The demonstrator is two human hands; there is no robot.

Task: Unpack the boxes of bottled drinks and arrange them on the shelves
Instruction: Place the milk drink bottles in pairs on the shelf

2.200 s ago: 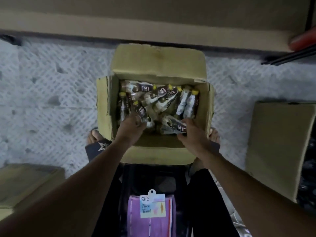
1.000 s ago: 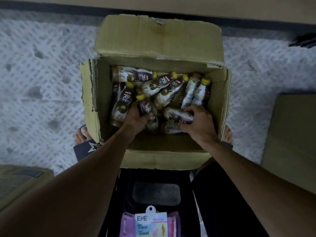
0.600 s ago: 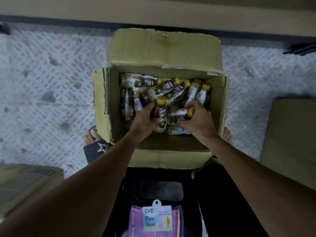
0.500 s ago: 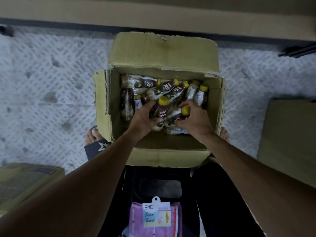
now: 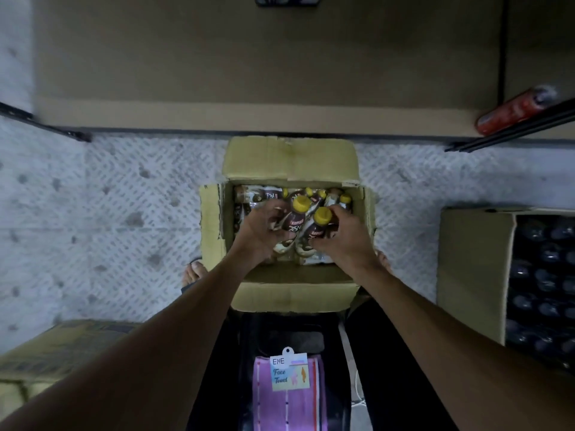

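Note:
An open cardboard box [image 5: 211, 231] sits on the floor between my feet, holding several brown coffee bottles with yellow caps lying loose. My left hand [image 5: 259, 234] grips one upright bottle [image 5: 294, 220] with its yellow cap on top. My right hand [image 5: 342, 241] grips a second upright bottle [image 5: 317, 228] right beside the first. Both bottles are raised above the others in the box. A bare brown shelf board [image 5: 264, 73] spans the top of the view.
An open box of dark-capped bottles [image 5: 473, 275] stands at the right. A closed carton [image 5: 59, 349] lies at the lower left. A red bottle [image 5: 513, 110] lies on the shelf at the right. A purple face towel [image 5: 287, 396] hangs in front of me.
Both hands have lifted their bottles upright and higher out of the pile. My view has tilted up, bringing the shelf and the box at the right into sight.

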